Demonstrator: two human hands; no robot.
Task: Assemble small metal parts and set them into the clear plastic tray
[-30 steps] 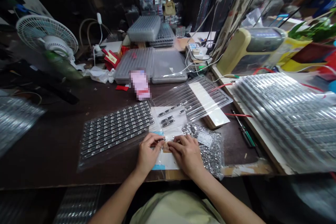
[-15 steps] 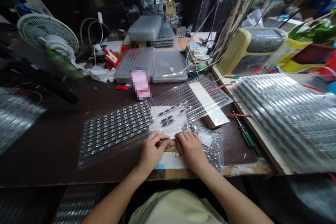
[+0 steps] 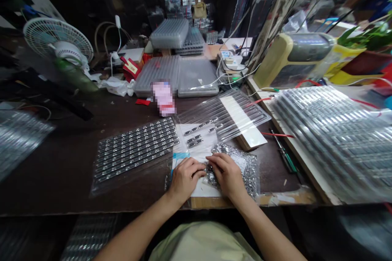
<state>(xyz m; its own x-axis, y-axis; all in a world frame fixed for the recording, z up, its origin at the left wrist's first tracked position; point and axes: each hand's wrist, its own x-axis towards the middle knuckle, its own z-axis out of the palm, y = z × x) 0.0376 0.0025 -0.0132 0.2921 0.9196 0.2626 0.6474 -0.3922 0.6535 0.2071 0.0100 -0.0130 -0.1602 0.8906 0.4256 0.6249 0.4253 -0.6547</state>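
My left hand point(image 3: 187, 176) is closed over a white sheet point(image 3: 206, 189) near the table's front edge, its thumb and fingertips pinched together. Whatever lies between them is too small to make out. Close beside it, my right hand point(image 3: 227, 174) rests at the left side of a clear bag of small shiny metal parts point(image 3: 251, 175), fingers bent and thumb tucked in; its fingertips hide what they grip. Just beyond the hands lie short dark strips with silvery pieces point(image 3: 195, 140). Left of them is a clear tray filled with rows of similar strips point(image 3: 134, 149).
A clear ribbed tray point(image 3: 211, 108) lies under a white bar point(image 3: 237, 116). A green-handled tool point(image 3: 289, 161) lies to the right, before stacked clear trays point(image 3: 330, 138). A pink blurred item point(image 3: 163, 98), closed plastic cases point(image 3: 197, 75) and a fan point(image 3: 58, 40) stand farther back.
Both hands have shifted slightly right and toward me. My left hand has turned further over, covering its fingertips, and my right hand has moved onto the bag's left edge.
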